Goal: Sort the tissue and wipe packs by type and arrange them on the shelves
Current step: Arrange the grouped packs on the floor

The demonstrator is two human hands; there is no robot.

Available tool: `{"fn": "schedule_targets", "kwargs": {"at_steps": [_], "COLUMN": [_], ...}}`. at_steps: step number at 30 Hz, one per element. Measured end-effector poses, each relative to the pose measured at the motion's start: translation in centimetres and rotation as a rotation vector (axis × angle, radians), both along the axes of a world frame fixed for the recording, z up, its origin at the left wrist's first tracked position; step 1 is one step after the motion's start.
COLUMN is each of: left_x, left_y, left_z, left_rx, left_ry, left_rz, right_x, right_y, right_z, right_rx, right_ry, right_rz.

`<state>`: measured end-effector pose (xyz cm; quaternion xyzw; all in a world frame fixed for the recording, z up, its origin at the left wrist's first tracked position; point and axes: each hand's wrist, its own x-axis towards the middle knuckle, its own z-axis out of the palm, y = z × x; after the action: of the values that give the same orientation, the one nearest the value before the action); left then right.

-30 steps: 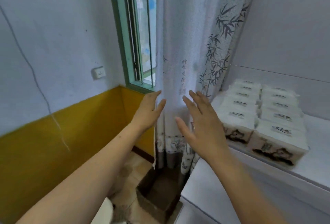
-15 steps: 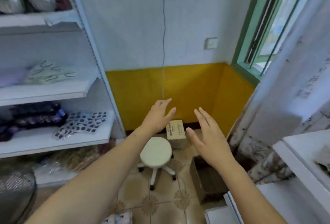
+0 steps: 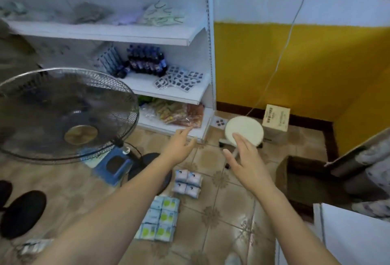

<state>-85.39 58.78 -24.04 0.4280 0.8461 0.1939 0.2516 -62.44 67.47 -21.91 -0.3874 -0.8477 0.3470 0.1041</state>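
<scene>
My left hand (image 3: 178, 147) and right hand (image 3: 245, 162) are held out in front of me over the tiled floor (image 3: 213, 216), fingers straight and slightly spread, each released and holding nothing. The two hands are apart, palms turned roughly toward each other.

Below my forearms, on the floor, lie two groups of packs. The nearer group, blue packs with green dots (image 3: 160, 217), lies in two rows side by side. Just beyond it, a small block of four pale packs (image 3: 187, 181) sits between my arms. A further pack (image 3: 34, 245) lies blurred at the lower left, its type unclear.

The white shelves (image 3: 135, 34) stand at upper left against the wall. The upper shelf carries blurred pale goods; the middle shelf holds dark bottles (image 3: 145, 61) and flat dark-and-white packets (image 3: 179, 79); the bottom shelf holds clear-wrapped reddish goods (image 3: 175, 111).

A floor fan (image 3: 63, 112) stands at left, in front of the shelves, with a blue stool (image 3: 113, 164) near its base. A round white stool (image 3: 244, 130) is partly behind my right fingers (image 3: 240, 142), and a small carton (image 3: 276, 118) stands just beside it by the yellow wall. An open brown box (image 3: 295, 178) lies at right, near a white counter (image 3: 356, 233).
</scene>
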Motion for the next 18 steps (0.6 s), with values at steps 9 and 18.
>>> {"fn": "schedule_targets", "kwargs": {"at_steps": [9,18], "left_x": [-4.3,-9.5], "left_y": [-14.7,-32.5], "left_z": [-2.8,-6.0], "left_rx": [-0.061,-0.093], "left_ry": [0.001,-0.025], "left_rz": [0.133,0.281], "right_x": [-4.7,-11.2], "right_y": [-9.0,-22.7], "right_z": [-2.4,-6.0], "right_rx": [-0.028,-0.073], "right_ry": [-0.081,-0.118], "right_rz": [0.140,0.235]}}
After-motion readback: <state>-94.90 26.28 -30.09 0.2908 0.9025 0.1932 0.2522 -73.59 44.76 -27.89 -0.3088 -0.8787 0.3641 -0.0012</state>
